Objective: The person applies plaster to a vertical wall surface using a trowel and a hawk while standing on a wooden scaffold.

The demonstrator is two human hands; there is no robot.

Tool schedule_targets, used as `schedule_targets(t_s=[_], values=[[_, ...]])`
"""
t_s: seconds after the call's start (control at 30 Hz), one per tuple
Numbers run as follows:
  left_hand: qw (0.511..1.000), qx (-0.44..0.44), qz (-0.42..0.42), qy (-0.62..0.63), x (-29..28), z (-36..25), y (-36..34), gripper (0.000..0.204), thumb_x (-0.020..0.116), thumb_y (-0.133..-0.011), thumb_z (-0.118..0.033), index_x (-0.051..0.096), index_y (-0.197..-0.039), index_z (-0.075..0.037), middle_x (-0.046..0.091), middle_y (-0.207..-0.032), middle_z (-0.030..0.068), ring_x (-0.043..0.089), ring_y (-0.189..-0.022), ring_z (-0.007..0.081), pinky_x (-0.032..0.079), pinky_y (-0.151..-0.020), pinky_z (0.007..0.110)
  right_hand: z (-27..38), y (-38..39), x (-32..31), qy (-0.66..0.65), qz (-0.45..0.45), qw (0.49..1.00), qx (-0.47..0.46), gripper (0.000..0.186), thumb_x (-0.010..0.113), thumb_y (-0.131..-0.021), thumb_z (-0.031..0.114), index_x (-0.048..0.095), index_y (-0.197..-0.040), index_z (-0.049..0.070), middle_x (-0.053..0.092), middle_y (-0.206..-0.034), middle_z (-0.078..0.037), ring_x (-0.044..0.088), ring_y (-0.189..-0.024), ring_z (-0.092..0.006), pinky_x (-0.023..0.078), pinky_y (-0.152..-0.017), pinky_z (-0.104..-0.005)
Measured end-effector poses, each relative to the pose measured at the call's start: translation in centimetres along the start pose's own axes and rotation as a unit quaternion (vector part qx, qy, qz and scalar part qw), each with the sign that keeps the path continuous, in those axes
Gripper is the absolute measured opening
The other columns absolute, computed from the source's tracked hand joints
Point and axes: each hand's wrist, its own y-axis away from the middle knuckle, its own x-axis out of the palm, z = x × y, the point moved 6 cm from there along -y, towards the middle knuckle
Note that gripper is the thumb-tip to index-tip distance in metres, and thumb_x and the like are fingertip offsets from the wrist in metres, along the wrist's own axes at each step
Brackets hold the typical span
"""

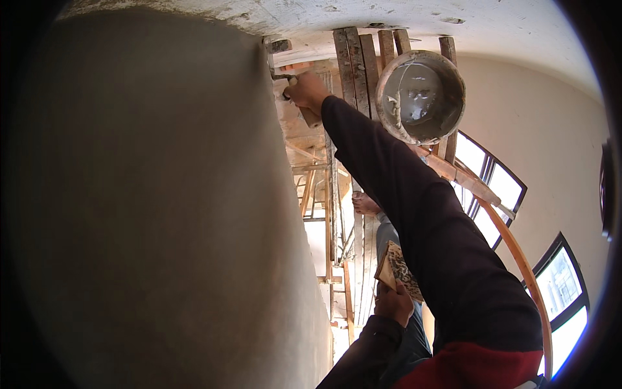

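My right hand (310,92) reaches up to the edge of the grey plastered wall (149,181), closed around the handle of a trowel (289,81), whose blade is partly hidden at the wall's corner. Lower down, my left hand (394,303) grips a small flat board (402,269) with a dark, mottled top, held below my outstretched right arm. Right of my right hand, a round bucket (420,97) holding grey wet material sits on wooden planks (350,61).
A bare foot (366,203) rests on narrow scaffold boards, with timber framing and a drop beneath. A pale wall (538,110) with dark-framed windows (564,292) curves along the right. A rough white surface (492,29) crosses the top, and a wooden beam (453,170) runs below the bucket.
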Motion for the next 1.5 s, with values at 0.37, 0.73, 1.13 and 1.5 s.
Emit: schedule_targets(t_s=[0.37,0.73,1.13,1.5], values=[[0.998,-0.008,0.017,-0.053,-1.5,-1.9,1.1,0.062,0.033,-0.1,-0.041,0.05,-0.13,0.011,0.045,-0.141,0.0278,0.057,-0.114,0.048,0.045,-0.101,0.052,4.5,0.1,-2.3,0.073,0.041,0.994,-0.072,0.032,0.064,-0.076,0.031,0.073,-0.084,0.001,0.07,-0.077,-0.019,0.069,-0.087,-0.0342,0.055,-0.081,-0.0393],[0.987,0.037,-0.144,-0.057,-1.9,-2.5,1.3,0.052,0.042,-0.098,-0.036,0.048,-0.126,0.008,0.062,-0.113,0.0323,0.062,-0.104,0.0475,0.048,-0.094,0.052,12.7,8.8,-7.0,0.009,0.068,0.993,-0.096,0.03,0.071,-0.077,0.02,0.068,-0.082,-0.01,0.069,-0.075,-0.019,0.07,-0.064,-0.0254,0.058,-0.059,-0.0382],[0.994,0.007,-0.105,-0.023,-2.2,-2.6,1.3,0.057,0.038,-0.098,-0.035,0.05,-0.128,0.012,0.049,-0.137,0.0283,0.055,-0.116,0.0485,0.043,-0.103,0.051,20.3,17.6,-11.0,-0.002,0.037,0.986,-0.162,0.036,0.069,-0.076,0.023,0.064,-0.079,-0.013,0.065,-0.085,-0.033,0.068,-0.082,-0.0436,0.056,-0.075,-0.0437],[0.994,0.033,-0.102,-0.003,-2.2,-2.6,0.8,0.054,0.04,-0.099,-0.035,0.049,-0.129,0.009,0.051,-0.133,0.0282,0.055,-0.116,0.0474,0.043,-0.102,0.051,19.9,28.1,-14.1,-0.122,-0.036,0.945,-0.301,0.036,0.068,-0.08,0.013,0.057,-0.109,-0.005,0.063,-0.075,-0.022,0.064,-0.069,-0.0418,0.051,-0.063,-0.0446]])
